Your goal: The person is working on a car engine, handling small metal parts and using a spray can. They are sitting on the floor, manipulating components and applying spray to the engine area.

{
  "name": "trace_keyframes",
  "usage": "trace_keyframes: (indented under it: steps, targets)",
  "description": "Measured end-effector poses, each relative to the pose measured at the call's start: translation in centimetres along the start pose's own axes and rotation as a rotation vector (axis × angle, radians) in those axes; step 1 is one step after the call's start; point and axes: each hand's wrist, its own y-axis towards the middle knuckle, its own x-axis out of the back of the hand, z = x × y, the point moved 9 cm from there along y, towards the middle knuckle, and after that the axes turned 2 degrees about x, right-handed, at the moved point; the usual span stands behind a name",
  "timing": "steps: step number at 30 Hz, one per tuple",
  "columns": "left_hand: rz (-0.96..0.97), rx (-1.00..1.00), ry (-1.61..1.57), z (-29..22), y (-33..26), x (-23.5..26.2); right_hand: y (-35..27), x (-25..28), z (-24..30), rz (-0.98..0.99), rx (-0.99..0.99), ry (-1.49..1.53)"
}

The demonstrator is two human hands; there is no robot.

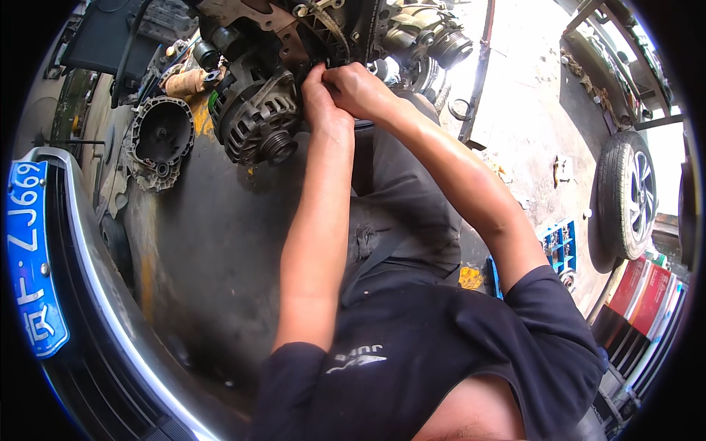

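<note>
My left hand (323,101) and my right hand (359,90) meet at the underside of a dark engine (290,33), close together at the top middle. The fingers of both are curled in; whatever they grip is small or hidden behind them. Just left of my left hand hangs an alternator (254,110) with a ribbed metal case, its grooved pulley (279,146) facing down toward me. To the right of my hands, round pulleys (450,48) and metal housings belong to the engine side.
A gearbox bell housing (162,132) lies on the dark floor (213,242) at left. Along the left edge runs a car bumper (95,257) with a blue number plate (37,257). A wheel (629,195), a blue parts tray (562,246) and a red box (640,290) stand at right.
</note>
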Motion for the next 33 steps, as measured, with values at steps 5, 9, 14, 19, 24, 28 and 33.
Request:
trace_keyframes:
  steps: [5, 9, 14, 19, 24, 28, 33]
  targets:
    - [-0.052, -0.066, 0.013, 0.1, 1.1, 1.6, -2.0, 0.9, 0.5, -0.265, 0.114, 0.063]
    - [-0.055, -0.048, -0.001, 0.6, 1.3, 1.7, -2.2, 0.7, -0.6, -0.411, 0.006, 0.012]
    - [-0.027, -0.058, 0.002, 0.6, 1.5, 1.7, -2.6, 0.6, -0.2, -0.554, 0.026, -0.273]
    - [-0.008, -0.041, 0.029, 0.9, 1.5, 1.2, -2.2, 0.6, -0.6, -0.630, 0.041, -0.293]
    - [0.105, -0.025, 0.018, 1.2, 0.2, 0.7, -2.8, 0.7, -0.7, -0.603, -0.059, -0.140]
    - [0.271, -0.115, -0.053, 1.1, -1.7, 2.9, -2.4, 0.3, -1.0, -0.622, -0.086, -0.100]
    - [0.529, 0.063, -0.304, 3.1, 3.1, 5.7, -2.0, 0.4, -0.6, -0.601, -0.107, -0.100]
